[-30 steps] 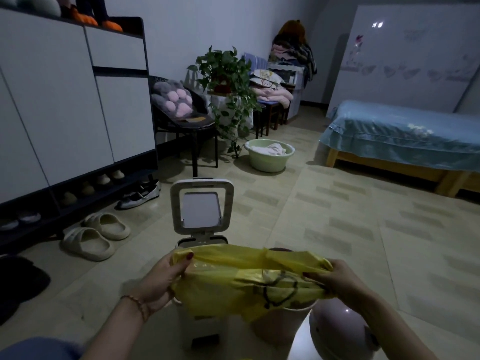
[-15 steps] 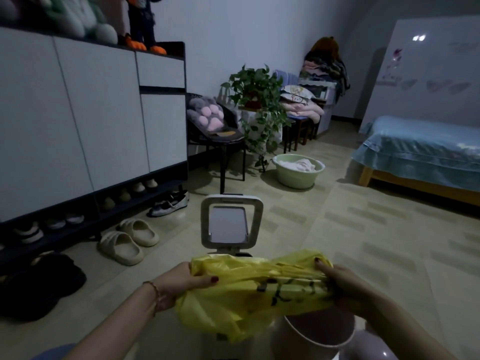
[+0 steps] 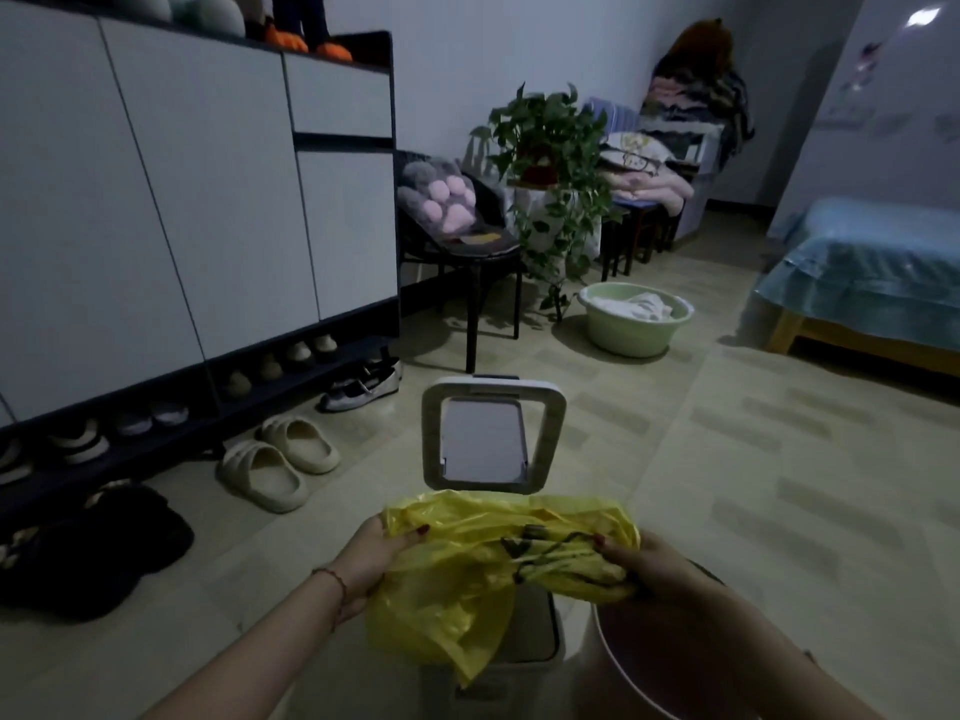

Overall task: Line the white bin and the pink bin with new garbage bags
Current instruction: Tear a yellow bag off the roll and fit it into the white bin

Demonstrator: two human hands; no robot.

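Both hands, left hand (image 3: 375,556) and right hand (image 3: 641,566), grip a crumpled yellow garbage bag (image 3: 483,569) stretched side to side, directly above the open white bin (image 3: 530,634), the pink bin (image 3: 649,662) under the right hand.

Yellow bag spread over the white bin

Since a second ago, both hands draw the crumpled yellow plastic garbage bag (image 3: 498,569) wider, its loose end now hanging into the open white lidded bin (image 3: 535,636).
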